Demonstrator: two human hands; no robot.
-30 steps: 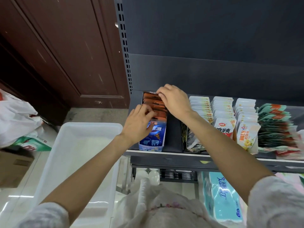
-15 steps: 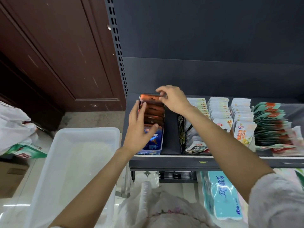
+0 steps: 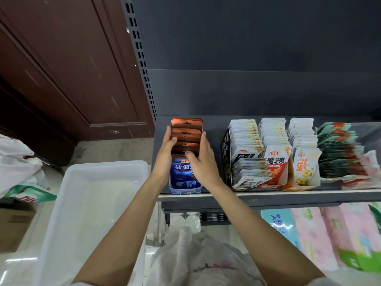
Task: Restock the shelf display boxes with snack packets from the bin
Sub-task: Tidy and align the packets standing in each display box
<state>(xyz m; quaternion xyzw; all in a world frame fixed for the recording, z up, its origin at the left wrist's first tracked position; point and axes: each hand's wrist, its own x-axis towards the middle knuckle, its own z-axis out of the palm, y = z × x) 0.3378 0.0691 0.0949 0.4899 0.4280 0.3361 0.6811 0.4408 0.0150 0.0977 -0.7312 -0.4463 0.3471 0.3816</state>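
A blue display box (image 3: 185, 182) stands at the left end of the dark shelf (image 3: 288, 195), filled with a row of upright snack packets with orange tops (image 3: 186, 129). My left hand (image 3: 164, 159) lies flat against the box's left side, thumb resting on the packet tops. My right hand (image 3: 204, 162) presses the right side, its thumb across a packet near the front. Both hands have straight fingers and squeeze the row between them. The white plastic bin (image 3: 107, 165) sits low at the left, showing only its bare white bottom.
Right of a gap on the shelf stand further display boxes of white packets (image 3: 245, 141), (image 3: 274, 145), (image 3: 303, 149) and a stack of green packets (image 3: 338, 149). Tissue packs (image 3: 309, 234) lie on the lower shelf. A white bag (image 3: 14, 162) and a cardboard box (image 3: 14, 226) sit at far left.
My right hand has come down from the back of the row to the box's right side. My left hand has moved from the front packet to the left side. The view shifted slightly.
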